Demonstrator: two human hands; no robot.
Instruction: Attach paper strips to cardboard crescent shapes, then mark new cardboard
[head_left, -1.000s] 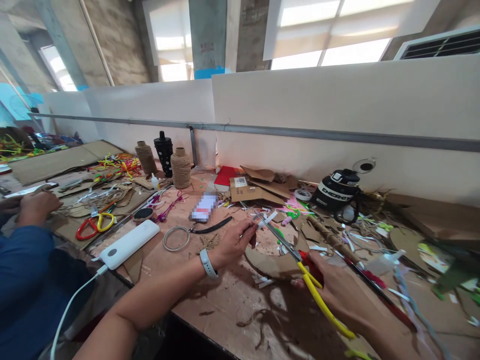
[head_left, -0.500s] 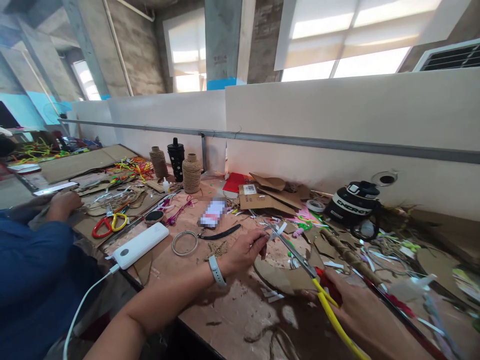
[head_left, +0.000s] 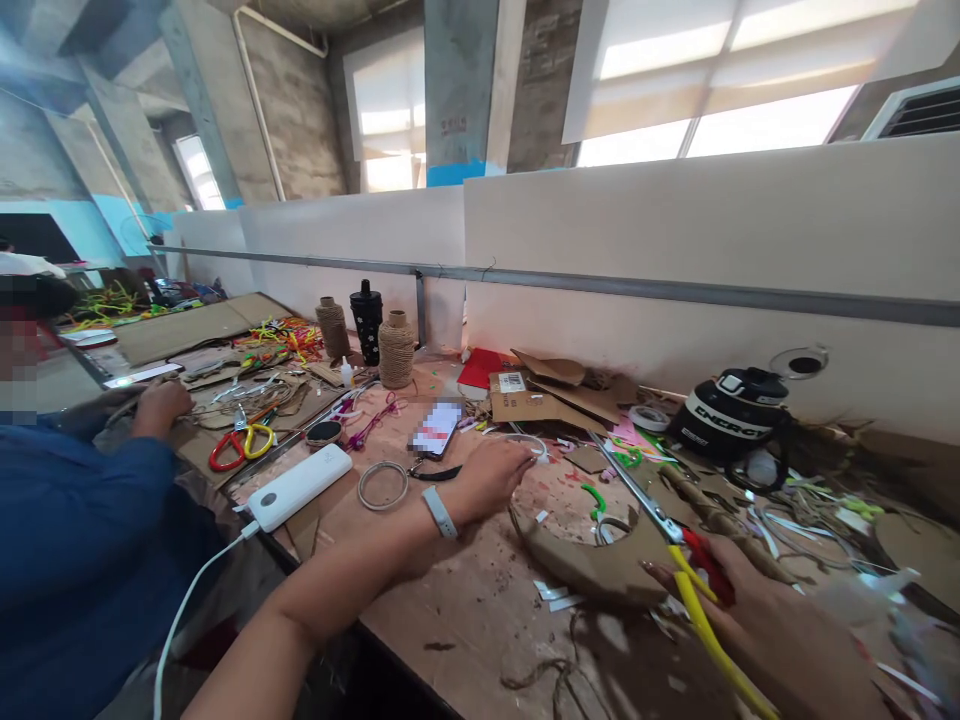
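Observation:
My left hand (head_left: 495,482), with a pale band on its wrist, is pinched on a thin white strip (head_left: 534,441) that curves up past the fingertips. My right hand (head_left: 757,600) is wrapped round the handles of a pair of scissors (head_left: 651,508), one handle red and the other yellow. The long metal blades point away to the upper left, apart from the strip. Below and between my hands lies a curved piece of cardboard (head_left: 585,568) on the table. Small white scraps (head_left: 556,596) lie beside it.
A phone (head_left: 436,428), a metal ring (head_left: 382,486) and a white power bank (head_left: 300,487) lie left of my hand. Twine spools (head_left: 396,352) and a black jug (head_left: 727,412) stand farther back. At left sits a person in blue (head_left: 82,540). Scraps clutter the right side.
The scissors have moved right with my right hand, away from the white strip and my left hand. More of the curved cardboard shows. The view has shifted slightly.

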